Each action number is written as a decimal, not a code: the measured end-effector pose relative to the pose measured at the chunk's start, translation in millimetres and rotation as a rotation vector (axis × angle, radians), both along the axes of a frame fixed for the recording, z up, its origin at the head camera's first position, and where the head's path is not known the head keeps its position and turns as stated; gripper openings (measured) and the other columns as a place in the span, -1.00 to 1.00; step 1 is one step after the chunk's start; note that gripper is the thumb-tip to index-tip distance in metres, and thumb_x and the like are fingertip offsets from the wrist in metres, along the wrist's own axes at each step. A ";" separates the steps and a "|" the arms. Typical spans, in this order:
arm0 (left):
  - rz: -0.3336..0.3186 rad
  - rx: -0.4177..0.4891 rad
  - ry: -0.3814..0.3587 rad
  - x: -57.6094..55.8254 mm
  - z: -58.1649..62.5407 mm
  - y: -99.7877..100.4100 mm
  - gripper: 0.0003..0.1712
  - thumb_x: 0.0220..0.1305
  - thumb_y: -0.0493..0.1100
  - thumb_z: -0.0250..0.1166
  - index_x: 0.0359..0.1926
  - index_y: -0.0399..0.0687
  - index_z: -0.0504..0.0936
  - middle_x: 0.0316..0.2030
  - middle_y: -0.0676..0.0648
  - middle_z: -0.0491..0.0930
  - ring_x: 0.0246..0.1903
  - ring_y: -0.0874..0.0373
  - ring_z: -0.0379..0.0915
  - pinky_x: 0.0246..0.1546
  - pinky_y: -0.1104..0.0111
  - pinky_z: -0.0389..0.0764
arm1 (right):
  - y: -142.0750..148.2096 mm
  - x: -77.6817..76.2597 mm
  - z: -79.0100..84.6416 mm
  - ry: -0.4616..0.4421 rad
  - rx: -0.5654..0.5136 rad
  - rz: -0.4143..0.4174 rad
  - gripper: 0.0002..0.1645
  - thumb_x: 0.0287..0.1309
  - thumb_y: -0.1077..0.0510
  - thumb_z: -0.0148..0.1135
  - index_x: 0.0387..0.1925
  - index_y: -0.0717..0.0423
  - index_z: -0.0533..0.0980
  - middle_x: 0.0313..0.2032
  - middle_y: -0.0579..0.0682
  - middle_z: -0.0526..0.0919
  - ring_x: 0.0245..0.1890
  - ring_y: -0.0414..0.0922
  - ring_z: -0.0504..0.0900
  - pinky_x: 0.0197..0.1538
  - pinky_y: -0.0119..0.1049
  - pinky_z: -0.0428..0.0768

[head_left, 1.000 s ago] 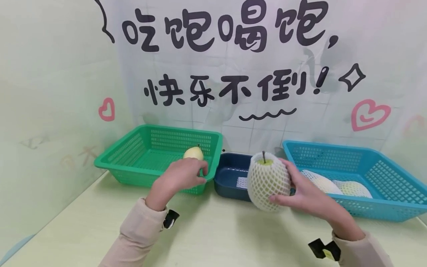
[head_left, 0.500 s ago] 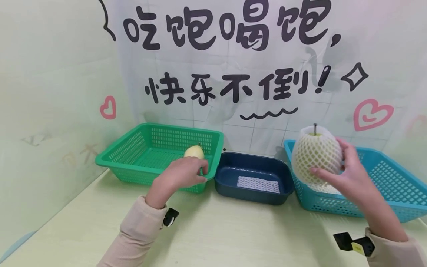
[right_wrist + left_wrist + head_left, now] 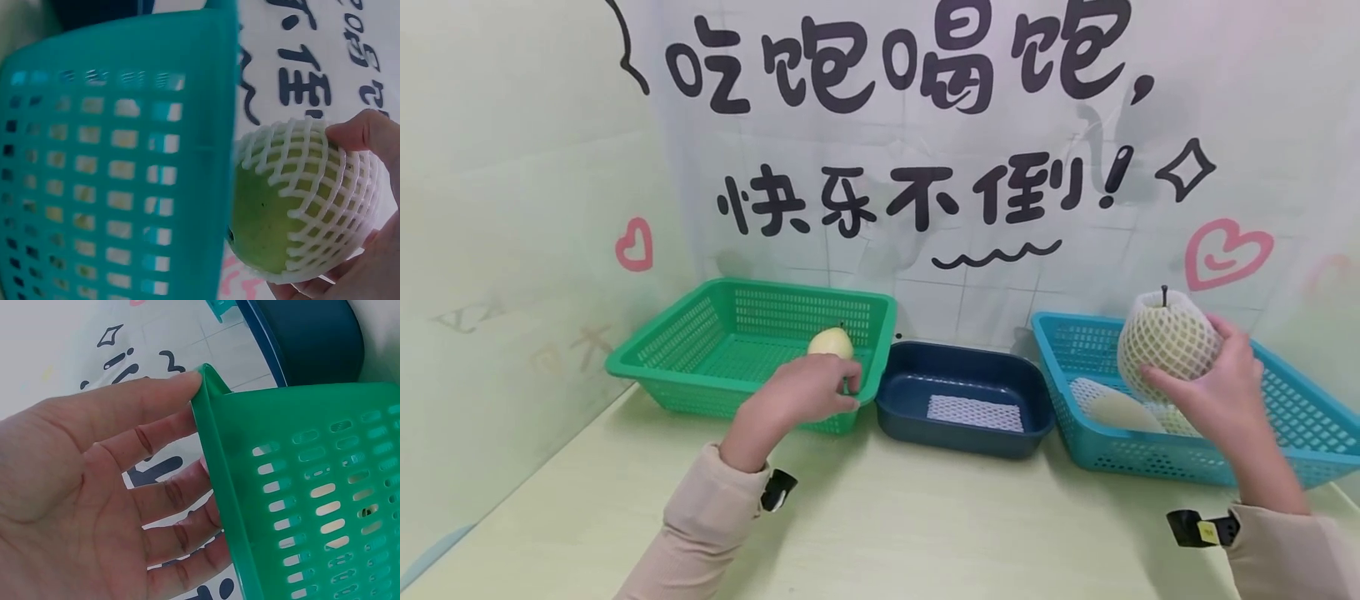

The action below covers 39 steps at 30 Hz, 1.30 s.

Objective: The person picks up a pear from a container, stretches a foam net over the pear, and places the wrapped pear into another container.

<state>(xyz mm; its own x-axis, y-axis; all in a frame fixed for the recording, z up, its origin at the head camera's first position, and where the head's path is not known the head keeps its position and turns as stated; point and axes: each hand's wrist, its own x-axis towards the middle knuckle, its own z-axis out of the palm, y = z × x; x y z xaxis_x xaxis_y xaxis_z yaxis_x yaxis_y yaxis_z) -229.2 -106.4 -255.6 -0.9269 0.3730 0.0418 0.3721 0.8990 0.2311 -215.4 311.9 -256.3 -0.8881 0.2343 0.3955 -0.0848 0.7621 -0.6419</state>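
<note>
We see the right hand (image 3: 1228, 392) curl thumb and fingers round a netted pear (image 3: 1165, 342), holding it stem-up above the turquoise basket (image 3: 1150, 457). The left hand (image 3: 805, 390) has its fingers spread and loosely bent over a corner of the green basket (image 3: 685, 398); whether they press on it, we cannot tell. We expect the pear to feel fairly heavy, firm yet easily bruised; its white foam net (image 3: 340, 206) may slip, so we would hold round the widest part. We count two netted fruits (image 3: 1123, 412) partly hidden in the turquoise basket, one bare pear (image 3: 831, 342) in the green basket, and one flat foam sleeve (image 3: 973, 412) inside one navy tray (image 3: 955, 442).
</note>
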 end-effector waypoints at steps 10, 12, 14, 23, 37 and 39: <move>-0.007 0.022 -0.012 0.3 0.0 -1.0 -0.82 0.13 -0.12 0.33 -0.46 0.08 0.46 -0.49 0.07 0.44 -0.48 0.16 0.33 -0.50 0.36 0.29 | 15.4 -19.2 -26.1 0.081 0.212 -0.027 0.05 -0.09 0.21 0.36 0.30 0.49 -0.04 0.07 0.59 0.18 0.04 0.46 0.12 0.00 0.37 0.04; -0.003 0.024 -0.013 0.7 0.6 -0.9 -0.83 0.13 -0.12 0.33 -0.46 0.07 0.47 -0.48 0.06 0.44 -0.48 0.16 0.34 -0.50 0.36 0.29 | 18.2 -21.1 -29.4 0.071 0.245 -0.009 0.05 -0.10 0.26 0.35 0.29 0.52 -0.06 0.06 0.62 0.16 0.03 0.48 0.12 0.02 0.37 0.01; 0.000 0.026 -0.010 1.1 1.2 -0.8 -0.83 0.13 -0.12 0.33 -0.46 0.06 0.47 -0.48 0.05 0.44 -0.48 0.15 0.34 -0.50 0.36 0.29 | 20.1 -21.5 -31.8 0.037 0.234 0.000 0.07 -0.08 0.28 0.32 0.30 0.53 -0.13 0.08 0.64 0.11 0.03 0.51 0.09 0.02 0.39 0.04; 0.006 0.012 0.002 1.9 1.4 -0.1 -0.84 0.13 -0.12 0.33 -0.45 0.06 0.48 -0.46 0.06 0.46 -0.46 0.16 0.36 -0.49 0.36 0.32 | 22.1 -18.4 -36.8 -0.067 0.264 0.012 0.02 0.11 0.26 0.19 0.36 0.41 -0.25 0.22 0.66 -0.21 0.16 0.59 -0.12 -0.05 0.47 0.15; 0.001 0.019 0.002 1.7 -0.2 0.0 -0.82 0.13 -0.13 0.33 -0.47 0.04 0.46 -0.46 0.04 0.45 -0.46 0.15 0.34 -0.50 0.36 0.29 | 22.2 -22.7 -44.3 -0.291 0.466 0.253 -0.44 0.38 0.08 -0.15 0.22 0.44 0.23 0.16 0.55 0.24 0.08 0.47 0.28 -0.05 0.29 0.36; 0.002 0.017 0.002 1.5 0.3 0.0 -0.82 0.13 -0.13 0.33 -0.47 0.04 0.46 -0.46 0.04 0.45 -0.46 0.15 0.34 -0.50 0.36 0.29 | 21.0 -21.5 -43.3 -0.315 0.470 0.254 -0.46 0.40 0.05 -0.18 0.14 0.45 0.32 0.08 0.52 0.37 0.00 0.43 0.39 -0.12 0.21 0.44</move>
